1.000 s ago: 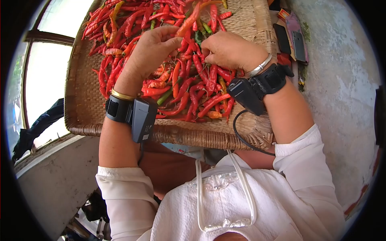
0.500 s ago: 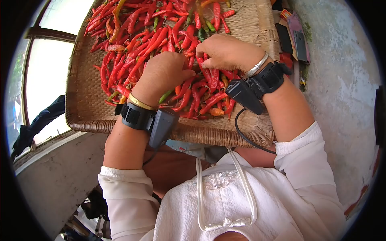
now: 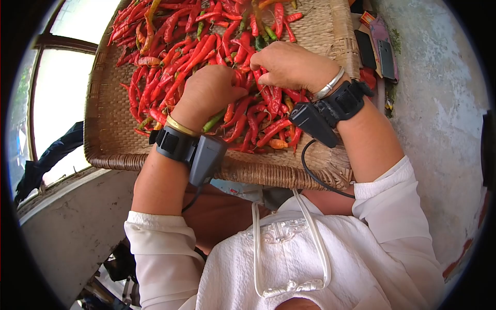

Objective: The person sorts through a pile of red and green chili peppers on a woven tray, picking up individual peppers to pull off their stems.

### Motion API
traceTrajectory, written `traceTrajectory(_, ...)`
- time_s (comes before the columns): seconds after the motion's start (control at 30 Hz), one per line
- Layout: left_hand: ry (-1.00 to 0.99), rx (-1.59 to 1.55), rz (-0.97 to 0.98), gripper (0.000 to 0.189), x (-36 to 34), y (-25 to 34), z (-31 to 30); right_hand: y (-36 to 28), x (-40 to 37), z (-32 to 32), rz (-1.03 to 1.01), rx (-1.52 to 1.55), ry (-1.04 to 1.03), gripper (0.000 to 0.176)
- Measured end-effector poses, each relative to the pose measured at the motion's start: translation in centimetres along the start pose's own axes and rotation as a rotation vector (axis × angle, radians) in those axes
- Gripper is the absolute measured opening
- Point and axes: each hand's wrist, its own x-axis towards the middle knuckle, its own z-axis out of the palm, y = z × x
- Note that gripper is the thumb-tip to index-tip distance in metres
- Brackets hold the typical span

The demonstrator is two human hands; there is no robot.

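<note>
Red chili peppers, with a few green and orange ones among them, lie heaped in a woven basket tray. My left hand is curled over the near part of the heap; a red chili pepper shows between its forefinger and thumb. To its right, my right hand bends down over the peppers with fingers closed and thumb drawn in. Its fingertips are partly hidden, and I cannot make out what they grip. The two hands are a short distance apart. A green pepper lies beside my left wrist.
Phones and a pink item lie past the tray's right edge. A window and a dark cloth are at the left. A cable hangs from the device on my right wrist over the tray's near rim.
My left hand and wrist have shifted slightly to the left and the wrist has turned a little. My right hand has risen very slightly, staying over the same peppers.
</note>
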Motion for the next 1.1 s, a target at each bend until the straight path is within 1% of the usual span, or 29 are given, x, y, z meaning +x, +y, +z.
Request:
traceTrajectory(0.13,-0.034,0.035,-0.046,0.031,0.3,0.0,0.1,0.0,0.3,0.3,-0.002,0.003,-0.008,0.024)
traceTrajectory(0.2,0.014,-0.030,0.031,0.029,0.4,-0.3,0.1,0.0,0.4,0.3,-0.004,0.013,0.005,0.025)
traceTrajectory(0.23,0.014,-0.030,0.031,0.029,0.3,-0.4,0.0,0.0,0.4,0.2,-0.008,0.044,0.047,0.025)
traceTrajectory(0.27,0.053,-0.131,0.068,0.028,0.1,-0.4,-0.3,0.0,0.4,0.1,-0.011,0.076,0.090,0.025)
traceTrajectory(0.3,0.092,-0.232,0.105,0.026,-0.1,-0.4,-0.7,0.2,0.5,0.3,-0.011,0.077,0.091,0.025)
traceTrajectory(0.37,0.057,-0.276,0.098,0.023,-0.7,0.0,-1.8,0.6,0.9,0.8,-0.159,0.207,0.322,0.025)
traceTrajectory(0.43,0.022,-0.321,0.092,0.021,-0.8,-0.2,-1.9,0.4,1.1,0.9,-0.192,0.255,0.367,0.025)
traceTrajectory(0.47,0.022,-0.463,0.087,0.019,-0.7,-0.6,-1.4,0.3,1.2,0.9,-0.227,0.301,0.408,0.026)
traceTrajectory(0.5,0.022,-0.606,0.081,0.017,-0.6,-0.8,-1.1,0.1,1.0,0.6,-0.227,0.302,0.407,0.026)
traceTrajectory(0.53,0.022,-0.606,0.081,0.017,-0.6,-0.8,-0.9,-0.1,0.7,0.2,-0.196,0.331,0.329,0.026)
traceTrajectory(0.57,0.039,-0.716,0.079,0.018,-0.7,-0.7,-0.9,-0.3,0.5,-0.3,-0.164,0.359,0.252,0.025)
traceTrajectory(0.6,0.055,-0.827,0.078,0.020,-0.7,-0.5,-0.9,-0.3,0.4,-0.6,-0.164,0.359,0.253,0.025)
traceTrajectory(0.67,0.026,-0.837,0.046,0.017,-1.0,-0.1,-1.7,-0.4,0.3,-1.1,-0.067,0.502,0.209,0.021)
traceTrajectory(0.7,-0.004,-0.847,0.013,0.014,-1.1,0.1,-2.0,-0.2,0.4,-1.0,-0.067,0.502,0.208,0.021)
traceTrajectory(0.77,0.032,-0.858,0.046,0.013,-1.0,-0.1,-1.8,0.4,0.6,-0.7,-0.010,0.866,0.189,0.022)
traceTrajectory(0.8,0.069,-0.869,0.079,0.012,-1.0,-0.1,-1.8,0.5,0.6,-0.7,-0.010,0.865,0.188,0.022)
traceTrajectory(0.83,0.070,-0.871,0.078,0.012,-1.2,0.0,-2.0,0.5,0.5,-0.7,0.016,0.909,0.252,0.021)
traceTrajectory(0.9,0.052,-0.915,-0.034,0.014,-1.6,0.3,-2.6,0.9,0.5,-0.7,0.086,0.966,0.349,0.021)
traceTrajectory(0.93,0.053,-0.916,-0.035,0.014,-1.7,0.1,-2.6,1.3,0.5,-1.0,0.086,0.966,0.348,0.021)
traceTrajectory(1.0,0.083,-0.838,-0.079,0.020,-1.8,-0.5,-2.7,2.1,0.7,-1.6,0.163,0.803,0.272,0.022)
traceTrajectory(1.07,0.088,-0.816,-0.100,0.021,-2.0,-0.5,-3.0,2.6,1.0,-2.0,0.162,0.832,0.250,0.022)
traceTrajectory(1.1,0.094,-0.795,-0.120,0.022,-2.1,-0.4,-3.1,2.7,0.7,-2.7,0.170,1.059,0.302,0.036)
